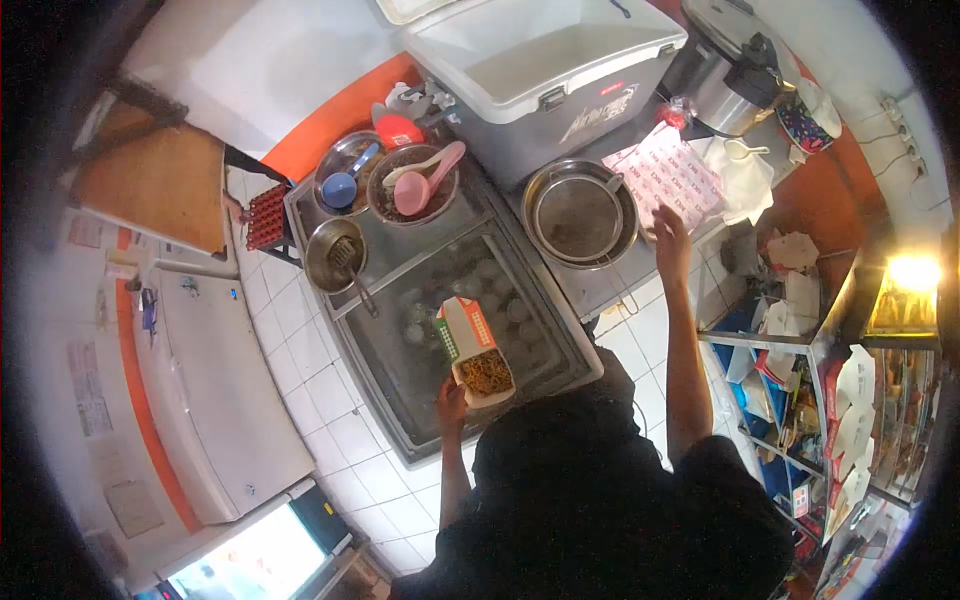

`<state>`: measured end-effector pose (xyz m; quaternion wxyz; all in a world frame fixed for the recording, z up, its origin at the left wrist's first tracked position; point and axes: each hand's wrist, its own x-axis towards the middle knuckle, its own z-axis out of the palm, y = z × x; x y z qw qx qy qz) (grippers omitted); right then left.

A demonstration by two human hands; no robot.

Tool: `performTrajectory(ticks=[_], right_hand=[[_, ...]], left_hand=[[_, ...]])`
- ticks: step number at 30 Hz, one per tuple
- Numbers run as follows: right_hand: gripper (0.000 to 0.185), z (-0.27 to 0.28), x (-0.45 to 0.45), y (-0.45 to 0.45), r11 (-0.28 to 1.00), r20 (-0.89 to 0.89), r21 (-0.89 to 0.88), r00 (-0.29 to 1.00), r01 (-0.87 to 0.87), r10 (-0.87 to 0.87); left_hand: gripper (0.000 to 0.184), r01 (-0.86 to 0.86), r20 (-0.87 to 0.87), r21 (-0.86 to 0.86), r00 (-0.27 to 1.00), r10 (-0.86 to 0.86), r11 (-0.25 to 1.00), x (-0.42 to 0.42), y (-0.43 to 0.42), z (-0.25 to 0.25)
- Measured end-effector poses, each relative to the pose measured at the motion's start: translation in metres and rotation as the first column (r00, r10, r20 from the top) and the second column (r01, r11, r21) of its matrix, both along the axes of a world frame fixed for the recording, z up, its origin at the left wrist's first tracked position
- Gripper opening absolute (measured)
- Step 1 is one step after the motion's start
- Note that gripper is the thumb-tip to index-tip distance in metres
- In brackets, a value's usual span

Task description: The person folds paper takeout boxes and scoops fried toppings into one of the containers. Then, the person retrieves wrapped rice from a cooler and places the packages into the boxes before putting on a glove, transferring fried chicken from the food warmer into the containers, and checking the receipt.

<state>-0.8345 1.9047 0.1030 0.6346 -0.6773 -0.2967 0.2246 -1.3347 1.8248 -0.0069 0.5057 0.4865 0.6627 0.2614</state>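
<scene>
My left hand [452, 402] is closed on the side of a paper food box [468, 335]. The box is white, orange and green, its lid folded back, and brown noodles [487, 373] fill its lower part. It is above the glass top of a chest freezer [410, 350]. My right hand [668, 238] reaches out with fingers extended, at the near edge of a stack of printed wrapping paper [668, 178]. Whether the fingertips touch the paper I cannot tell. Left of that hand, a wire strainer [578, 222] rests in a metal bowl [533, 238].
A large cooler box [550, 105] stands behind the paper. On the freezer's far end are bowls with a blue ladle [340, 188], a pink ladle [412, 192] and a whisk [350, 262]. A metal pot [728, 105] is at the back right; shelves [770, 400] stand right.
</scene>
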Motion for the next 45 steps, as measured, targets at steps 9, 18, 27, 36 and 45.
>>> performTrajectory(ticks=[9, 18, 27, 36, 45], right_hand=[[0.031, 0.007, -0.098, -0.083, 0.963, 0.595, -0.267, 0.793, 0.044, 0.129], [0.029, -0.040, -0.053, -0.055, 0.823, -0.248, -0.253, 0.856, -0.509, 0.453], [0.040, -0.136, -0.024, -0.115, 0.807, 0.456, -0.408, 0.670, -0.427, 0.585], [0.039, -0.082, -0.040, -0.088, 0.859, 0.105, -0.373, 0.904, -0.351, 0.415], [0.039, 0.017, -0.046, -0.114, 0.925, -0.334, -0.248, 0.922, -0.287, 0.196]], left_hand=[[0.042, 0.227, -0.252, 0.261, 0.954, -0.160, 0.938, -0.008, 0.012, -0.045], [0.044, 0.146, -0.013, 0.116, 0.989, -0.146, 0.982, -0.005, 0.002, -0.043], [0.036, 0.213, -0.437, 0.562, 0.897, 0.068, 0.799, 0.015, 0.014, 0.004], [0.038, 0.386, 0.282, 0.027, 0.882, -0.377, 0.922, 0.234, 0.108, 0.013], [0.037, -0.055, 0.430, -0.059, 0.900, 0.075, 0.997, 0.327, 0.152, -0.023]])
